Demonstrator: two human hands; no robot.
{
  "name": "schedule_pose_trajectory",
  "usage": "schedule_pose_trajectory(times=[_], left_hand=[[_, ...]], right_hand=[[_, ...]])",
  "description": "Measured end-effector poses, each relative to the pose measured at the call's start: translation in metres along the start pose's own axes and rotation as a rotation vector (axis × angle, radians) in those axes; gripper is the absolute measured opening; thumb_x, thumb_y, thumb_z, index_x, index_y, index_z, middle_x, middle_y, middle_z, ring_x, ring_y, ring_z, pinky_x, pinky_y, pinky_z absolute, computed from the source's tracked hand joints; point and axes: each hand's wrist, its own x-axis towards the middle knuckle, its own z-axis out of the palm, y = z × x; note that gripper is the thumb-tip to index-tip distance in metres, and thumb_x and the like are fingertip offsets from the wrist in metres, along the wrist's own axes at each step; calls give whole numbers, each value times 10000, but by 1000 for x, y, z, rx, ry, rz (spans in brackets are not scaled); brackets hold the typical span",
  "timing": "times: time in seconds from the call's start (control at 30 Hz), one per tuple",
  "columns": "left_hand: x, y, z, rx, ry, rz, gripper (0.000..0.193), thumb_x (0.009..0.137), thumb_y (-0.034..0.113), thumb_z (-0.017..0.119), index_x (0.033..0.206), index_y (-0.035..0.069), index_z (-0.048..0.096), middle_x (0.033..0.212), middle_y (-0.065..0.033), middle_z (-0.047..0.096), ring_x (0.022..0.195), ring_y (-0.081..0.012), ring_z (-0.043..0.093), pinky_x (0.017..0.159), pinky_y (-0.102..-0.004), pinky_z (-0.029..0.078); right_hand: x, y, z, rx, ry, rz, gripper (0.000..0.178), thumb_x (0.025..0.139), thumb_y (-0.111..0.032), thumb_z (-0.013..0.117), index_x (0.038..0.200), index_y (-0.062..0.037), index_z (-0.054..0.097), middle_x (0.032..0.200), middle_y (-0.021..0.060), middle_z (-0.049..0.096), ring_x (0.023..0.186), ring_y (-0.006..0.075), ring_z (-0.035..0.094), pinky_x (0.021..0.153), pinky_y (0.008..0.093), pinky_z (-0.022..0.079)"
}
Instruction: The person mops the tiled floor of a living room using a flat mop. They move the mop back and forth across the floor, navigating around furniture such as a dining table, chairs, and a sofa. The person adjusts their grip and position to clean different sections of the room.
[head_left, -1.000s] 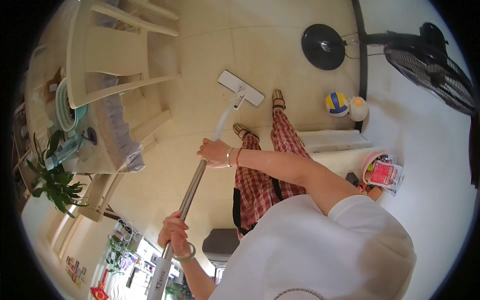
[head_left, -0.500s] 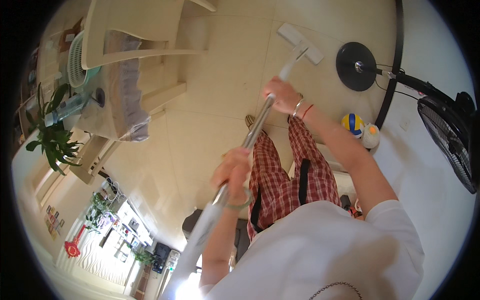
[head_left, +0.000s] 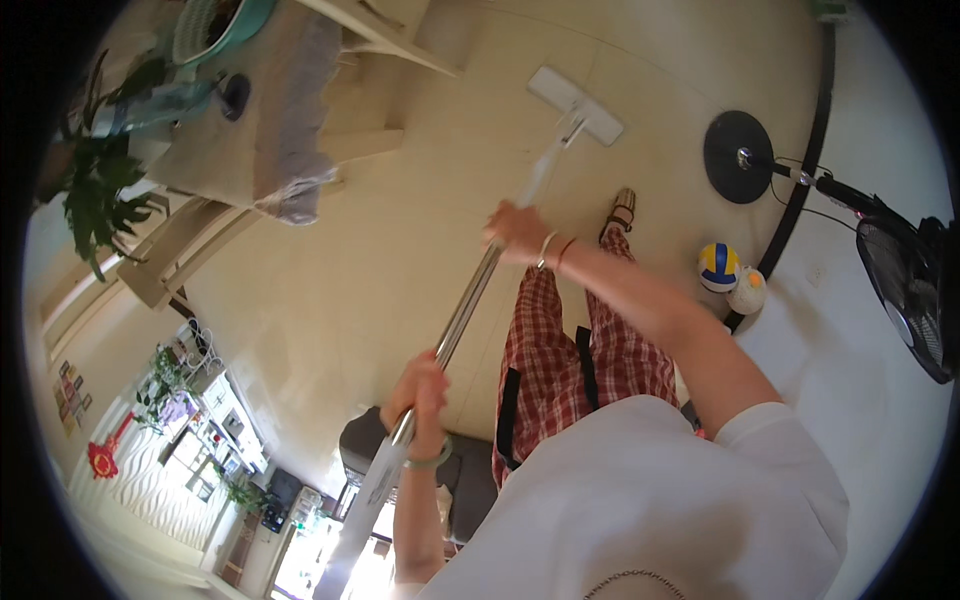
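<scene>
A flat mop with a shiny metal pole (head_left: 465, 312) runs diagonally across the view. Its white rectangular head (head_left: 576, 105) lies flat on the pale tiled floor. My right hand (head_left: 518, 234) wraps round the pole farther down, nearer the mop head. Higher up, my left hand (head_left: 417, 388) is closed round the pole close to its white upper section. A bangle and a red cord circle my right wrist; a pale green bangle is on the left one.
At right stands a black fan (head_left: 905, 290) on a round base (head_left: 739, 157), its cord by the wall. A volleyball (head_left: 718, 267) and a pale ball (head_left: 747, 292) sit beside the skirting. At left are a cloth-covered table (head_left: 225, 160), chairs and a plant (head_left: 105, 190). A dark sofa (head_left: 470, 490) lies behind.
Both hands have shifted left with the pole, and the mop head has slid slightly left. My right foot has come forward. The table and fan sit differently in the view as the head moved.
</scene>
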Motion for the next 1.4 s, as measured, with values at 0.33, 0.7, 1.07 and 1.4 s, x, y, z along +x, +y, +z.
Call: schedule_pose_trajectory(times=[0.33,0.7,1.07,1.4], left_hand=[[-77,25,-122,130,224,97,267,877,23,446,614,56,474,571,-56,487,615,-150,512,885,-445,468],[-33,-30,-40,-297,113,272,267,877,129,550,623,51,524,633,-77,560,683,-241,559,880,-481,446],[100,-58,183,-681,-214,404,167,878,-12,571,715,1,538,808,-85,607,839,-219,584,1016,-463,389],[-25,-18,-85,-43,85,30,293,917,177,525,679,11,563,646,-56,532,659,-135,513,950,-482,446]], right_hand=[[33,-184,111,184,-174,-316,97,800,-266,649,805,-172,671,790,-6,622,876,207,563,631,390,493],[9,-59,0,95,-186,-120,73,716,-147,666,788,-156,664,755,13,617,940,210,568,668,394,501],[1,167,-143,-365,217,124,119,760,-173,585,644,-171,613,782,32,583,880,214,568,728,422,442],[31,-85,46,-150,27,-105,66,767,-262,664,807,-212,679,882,-21,600,988,201,514,914,535,296]])
